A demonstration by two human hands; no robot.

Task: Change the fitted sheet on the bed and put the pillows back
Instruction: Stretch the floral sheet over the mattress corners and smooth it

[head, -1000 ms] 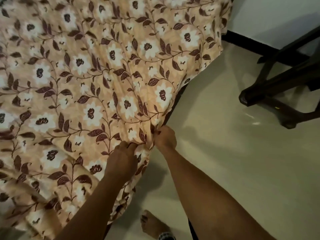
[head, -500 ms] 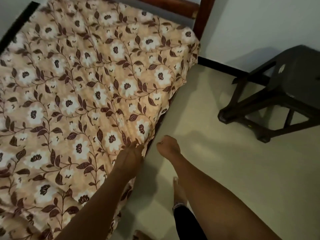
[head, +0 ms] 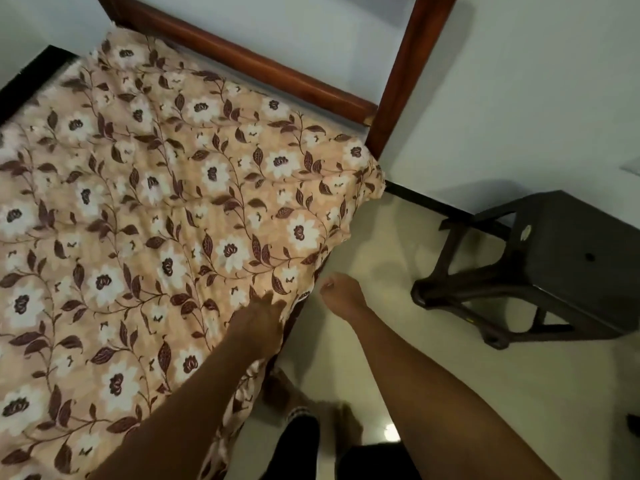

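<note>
floral fitted sheet (head: 173, 220) spread across the bed, one hand on it and one beside it

the person's left hand (head: 258, 327) lies on the sheet right at its near side edge, fingers stretched forward on the cloth, though blurred. the right hand (head: 341, 296) hangs over the floor (head: 450, 393) just beside that edge, clear of the sheet, fingers curled in and holding nothing. the sheet's far corner sits against the wooden bed frame (head: 259, 69). a dark stool (head: 561, 258) stands well apart.
</note>
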